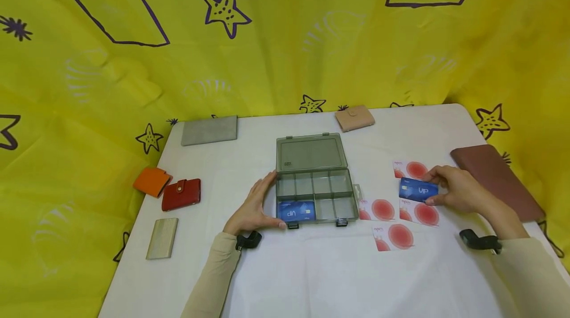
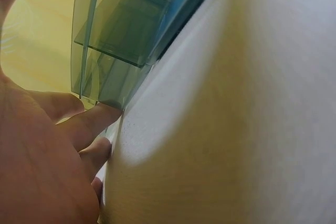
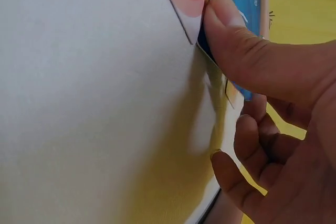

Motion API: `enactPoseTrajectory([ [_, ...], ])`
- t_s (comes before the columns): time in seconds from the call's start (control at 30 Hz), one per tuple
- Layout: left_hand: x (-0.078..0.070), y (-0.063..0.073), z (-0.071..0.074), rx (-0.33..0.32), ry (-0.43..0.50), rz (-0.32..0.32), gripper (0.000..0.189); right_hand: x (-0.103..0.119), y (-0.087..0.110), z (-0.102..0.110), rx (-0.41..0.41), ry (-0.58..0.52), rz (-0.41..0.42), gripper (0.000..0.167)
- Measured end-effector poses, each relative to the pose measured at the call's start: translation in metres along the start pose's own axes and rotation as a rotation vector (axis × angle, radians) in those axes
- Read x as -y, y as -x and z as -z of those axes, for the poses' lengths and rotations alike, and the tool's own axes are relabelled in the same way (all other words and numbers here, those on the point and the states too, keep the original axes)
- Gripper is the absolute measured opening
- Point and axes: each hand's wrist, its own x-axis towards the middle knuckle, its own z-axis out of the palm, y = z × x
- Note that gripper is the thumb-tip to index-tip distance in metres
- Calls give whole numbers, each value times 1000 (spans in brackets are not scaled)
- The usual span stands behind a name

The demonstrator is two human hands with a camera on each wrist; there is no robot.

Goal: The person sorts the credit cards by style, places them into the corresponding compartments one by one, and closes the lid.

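Observation:
A translucent grey-green compartment box (image 1: 324,184) stands on the table with its lid (image 1: 311,155) folded back. One blue VIP card (image 1: 296,211) lies in its front left compartment. My left hand (image 1: 253,211) rests at the box's left side, fingers extended, thumb near the front corner; in the left wrist view the fingertips (image 2: 111,112) meet the box wall. Over to the right, my right hand (image 1: 456,189) pinches another blue VIP card (image 1: 417,190) at its right end, thumb (image 3: 231,35) on the near edge. This card lies between white cards with red circles (image 1: 420,213), overlapping them in the head view.
More red-circle cards (image 1: 394,237) lie right of the box. A brown wallet (image 1: 494,179) is beyond my right hand, a tan wallet (image 1: 355,119) behind the box. At left are grey (image 1: 209,130), orange (image 1: 151,182), red (image 1: 181,195) and beige (image 1: 162,240) wallets. Yellow cloth surrounds the table.

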Motion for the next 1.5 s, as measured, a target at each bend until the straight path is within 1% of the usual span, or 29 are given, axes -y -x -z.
enactPoseTrajectory([
  [0.1, -1, 0, 0, 0, -2, -4, 139, 1, 3, 0, -12, -22, 12, 53],
  [0.17, -1, 0, 0, -1, -5, -5, 140, 1, 6, -1, -21, -40, 20, 46],
  [0.23, 0, -1, 0, 0, -10, -7, 140, 3, 9, -1, -54, -53, 44, 39],
  [0.33, 0, -1, 0, 1, -12, -6, 140, 6, 12, 0, -164, -71, 100, 33],
  [0.43, 1, -1, 0, 3, -9, -5, 140, 13, 12, 2, -311, -89, 160, 39],
  [0.5, 1, -1, 0, 2, -10, -10, 140, 20, 12, 3, -390, -121, 169, 43],
  [0.57, 2, -1, 0, 0, -15, -16, 141, 27, 9, 2, -446, -161, 173, 44],
  [0.63, 2, -1, 0, -1, -15, -21, 141, 35, 5, -1, -467, -236, 176, 42],
  [0.67, 3, -1, 0, -1, -18, -21, 141, 40, 3, -4, -465, -284, 173, 42],
  [0.73, 3, -1, 0, -1, -21, -22, 141, 49, -2, -10, -428, -405, 187, 44],
  [0.83, 3, -1, 0, -3, -23, -21, 141, 64, -9, -20, -337, -578, 220, 51],
  [0.9, 3, -1, 0, -2, -27, -22, 141, 72, -14, -27, -265, -672, 261, 56],
  [1.03, 2, -1, 0, 1, -27, -15, 141, 88, -28, -41, -147, -791, 358, 60],
  [1.1, 1, -1, 0, 3, -28, -13, 141, 98, -34, -49, -117, -808, 384, 60],
  [1.27, 1, -1, 0, 4, -28, -10, 141, 128, -42, -69, -109, -747, 389, 60],
  [1.4, 1, -1, 0, 5, -29, -9, 141, 149, -49, -84, -65, -732, 387, 61],
  [1.5, 1, -1, 0, 4, -28, -12, 141, 162, -54, -95, -53, -674, 398, 62],
])
